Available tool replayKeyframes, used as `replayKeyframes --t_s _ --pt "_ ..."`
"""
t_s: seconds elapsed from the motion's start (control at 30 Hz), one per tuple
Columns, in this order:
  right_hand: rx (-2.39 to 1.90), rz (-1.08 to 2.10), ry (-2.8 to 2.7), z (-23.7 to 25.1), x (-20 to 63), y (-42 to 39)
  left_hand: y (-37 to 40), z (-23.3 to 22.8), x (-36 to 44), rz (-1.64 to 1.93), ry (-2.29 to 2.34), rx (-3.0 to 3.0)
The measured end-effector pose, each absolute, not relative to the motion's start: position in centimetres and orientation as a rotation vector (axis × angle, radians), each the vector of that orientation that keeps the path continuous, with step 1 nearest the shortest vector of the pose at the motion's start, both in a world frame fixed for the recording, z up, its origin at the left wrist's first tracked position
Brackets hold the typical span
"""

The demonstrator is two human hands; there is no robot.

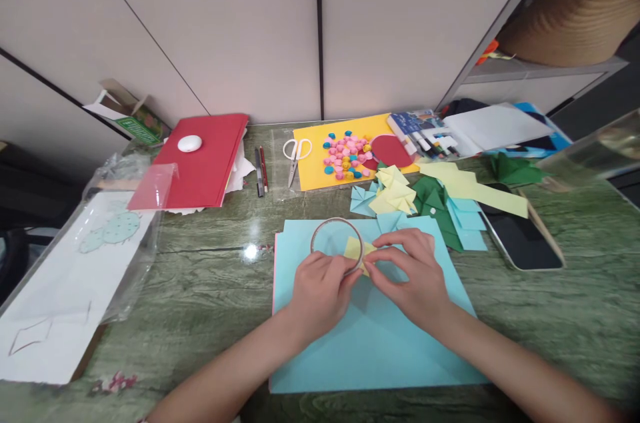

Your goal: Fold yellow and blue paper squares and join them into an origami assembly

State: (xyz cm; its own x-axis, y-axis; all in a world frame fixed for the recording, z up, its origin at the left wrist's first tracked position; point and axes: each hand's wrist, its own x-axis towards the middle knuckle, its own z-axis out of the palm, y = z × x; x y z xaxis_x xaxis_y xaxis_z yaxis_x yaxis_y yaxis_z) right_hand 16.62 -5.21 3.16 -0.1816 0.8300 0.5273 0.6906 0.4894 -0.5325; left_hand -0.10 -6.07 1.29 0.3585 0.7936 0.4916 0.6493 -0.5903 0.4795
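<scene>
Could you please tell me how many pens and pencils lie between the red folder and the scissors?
2: a black pen nearer the red folder and a dark red pencil nearer the scissors, side by side. Any under the folder would be hidden.

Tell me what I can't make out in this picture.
All in the head view:
Yellow paper: partly hidden by the left hand, right hand and ring.
Phone: partly covered by a pale strip.
Woven object: cut off by the top and right edges.
Green box: lettering too small.
</scene>
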Motion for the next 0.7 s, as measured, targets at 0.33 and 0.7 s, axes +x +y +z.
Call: replayKeyframes --t_s 0.33,0.7 --pt "-1.261 0.207 -1.956 2.9 16.6 -5.5 -6.1 1.1 0.0 1.027 1.308 2.434" --pt "-1.457 0.707 -1.597 2.5 19.9 -3.7 -4.3 0.6 -2.3 0.939 1.543 2.431"
